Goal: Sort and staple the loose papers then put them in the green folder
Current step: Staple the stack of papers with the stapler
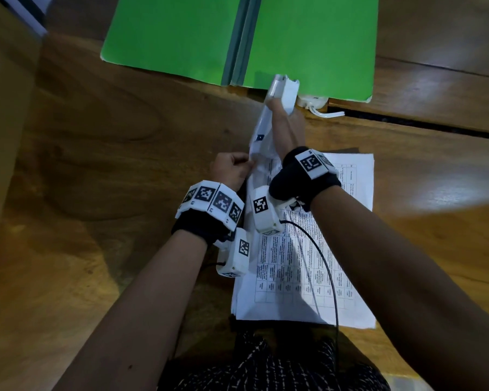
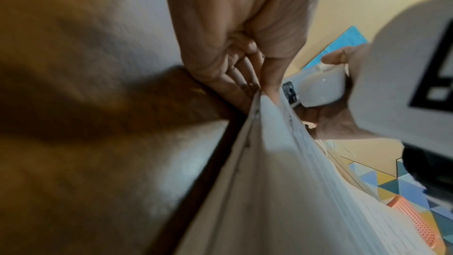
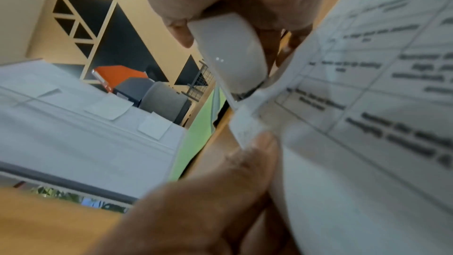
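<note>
The green folder (image 1: 181, 38) lies open at the far side of the wooden table (image 1: 110, 136). My left hand (image 1: 232, 167) pinches the edge of a raised set of printed papers (image 1: 261, 142), thumb against fingers (image 2: 247, 84). My right hand (image 1: 287, 128) grips a white stapler (image 1: 283, 90), whose mouth (image 3: 241, 94) sits over the corner of those papers (image 3: 343, 104). The stapler (image 2: 321, 88) also shows past the sheets (image 2: 269, 162) in the left wrist view. More papers with tables (image 1: 308, 263) lie flat under my forearms.
A white object with a cord (image 1: 316, 104) lies at the folder's near edge. A dark gap (image 1: 407, 122) runs between table sections on the right. A pale box-like surface (image 1: 3, 122) stands at the left. Shelving and a grey chair (image 3: 164, 100) are beyond.
</note>
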Motion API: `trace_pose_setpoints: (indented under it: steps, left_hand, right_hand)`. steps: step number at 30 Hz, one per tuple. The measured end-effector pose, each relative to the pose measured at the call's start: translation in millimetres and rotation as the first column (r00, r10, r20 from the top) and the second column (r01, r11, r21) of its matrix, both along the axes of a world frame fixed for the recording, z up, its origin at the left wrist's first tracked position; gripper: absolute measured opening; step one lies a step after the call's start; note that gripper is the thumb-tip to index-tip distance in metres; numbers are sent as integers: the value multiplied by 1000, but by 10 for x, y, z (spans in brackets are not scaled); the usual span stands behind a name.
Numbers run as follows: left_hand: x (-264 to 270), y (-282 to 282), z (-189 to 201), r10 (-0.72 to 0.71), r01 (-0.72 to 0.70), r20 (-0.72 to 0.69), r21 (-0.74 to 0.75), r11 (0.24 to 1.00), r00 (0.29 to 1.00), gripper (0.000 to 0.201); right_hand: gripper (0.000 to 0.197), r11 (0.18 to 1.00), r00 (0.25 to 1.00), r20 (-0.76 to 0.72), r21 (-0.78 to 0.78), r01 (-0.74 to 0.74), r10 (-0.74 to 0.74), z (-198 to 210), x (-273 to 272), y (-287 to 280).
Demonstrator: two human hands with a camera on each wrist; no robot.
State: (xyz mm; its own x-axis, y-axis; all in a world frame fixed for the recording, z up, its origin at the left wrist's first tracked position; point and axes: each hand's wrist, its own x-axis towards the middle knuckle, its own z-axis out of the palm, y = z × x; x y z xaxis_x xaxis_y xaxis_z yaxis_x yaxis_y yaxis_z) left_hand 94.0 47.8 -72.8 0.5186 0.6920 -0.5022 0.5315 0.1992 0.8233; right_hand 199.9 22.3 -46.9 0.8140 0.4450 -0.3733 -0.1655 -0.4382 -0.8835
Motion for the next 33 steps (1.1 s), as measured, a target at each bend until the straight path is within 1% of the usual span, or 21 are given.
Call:
trace_pose_setpoints:
  steps: [3, 4, 6, 7, 9, 10, 11, 12, 13, 15, 18, 20, 22, 23, 24, 25, 28, 30, 33]
  left_hand:
    - [6, 13, 35, 15, -15, 0, -85, 996, 1000, 23]
    - [12, 15, 54, 21, -21, -1, -115, 993, 1000, 25]
    - [47, 28, 94, 10, -10, -1, -144, 990, 1000, 31]
    - [73, 35, 107, 9, -9, 1, -145, 989, 1000, 33]
    - [132, 44, 135, 16, -16, 0, -143, 990, 1000, 29]
    - [163, 38, 154, 23, -24, -10, -133, 991, 1000, 22]
    - [196, 25, 170, 18, -21, -31, -115, 993, 999, 11]
    - [226, 8, 194, 8, -13, -58, -83, 996, 998, 7]
    - [256, -6, 191, 3, -7, -82, -50, 999, 997, 17]
    - [319, -60, 197, -2, 1, -127, -9, 1000, 992, 25]
    - [422, -193, 208, 0, 4, -169, 26, 1000, 986, 40]
    - [512, -281, 204, 9, -1, -182, 45, 999, 983, 39]
    - [603, -351, 207, 17, -6, -183, 60, 998, 983, 36]
    - [648, -391, 210, 20, -8, -189, 66, 998, 982, 30]
    - [683, -425, 209, 26, -12, -195, 69, 998, 981, 22]
    - [715, -453, 199, 35, -19, -202, 81, 997, 979, 17]
    - [786, -525, 167, 76, -54, -202, 113, 992, 976, 19]
    - [828, -556, 161, 91, -69, -208, 110, 991, 974, 20]
    - [865, -590, 184, 103, -81, -225, 104, 991, 969, 17]
  right_hand:
    - [16, 991, 991, -61, 62, 119, -116, 82, 71, -58]
    - [15, 985, 986, -80, 75, 155, -149, 93, 94, -82]
    - [22, 975, 978, -81, 98, 201, -194, 110, 136, -149]
    - [27, 971, 976, -71, 110, 212, -205, 128, 154, -189]
    - [38, 970, 977, -50, 115, 213, -209, 178, 203, -275]
    - [38, 972, 977, -46, 105, 212, -208, 204, 241, -324]
    - [33, 971, 975, -51, 95, 220, -216, 241, 287, -381]
    - [27, 970, 973, -62, 84, 228, -224, 280, 341, -449]
    - [23, 969, 971, -61, 73, 236, -232, 311, 408, -520]
    - [29, 970, 970, -50, 45, 241, -238, 400, 553, -700]
    - [38, 958, 954, -98, 18, 285, -282, 544, 816, -981]
    - [49, 947, 943, -87, -22, 319, -320, 630, 1016, -1151]
    - [65, 934, 939, -25, -120, 337, -342, 674, 1212, -1293]
    - [68, 928, 942, 5, -167, 333, -336, 662, 1316, -1357]
    - [65, 921, 947, 38, -222, 319, -319, 640, 1398, -1406]
    - [58, 907, 953, 81, -291, 304, -293, 598, 1481, -1446]
    - [45, 852, 969, 172, -465, 240, -179, 468, 1642, -1491]
    - [42, 827, 975, 199, -528, 192, -99, 424, 1678, -1472]
    - [40, 802, 981, 195, -586, 115, 2, 361, 1745, -1419]
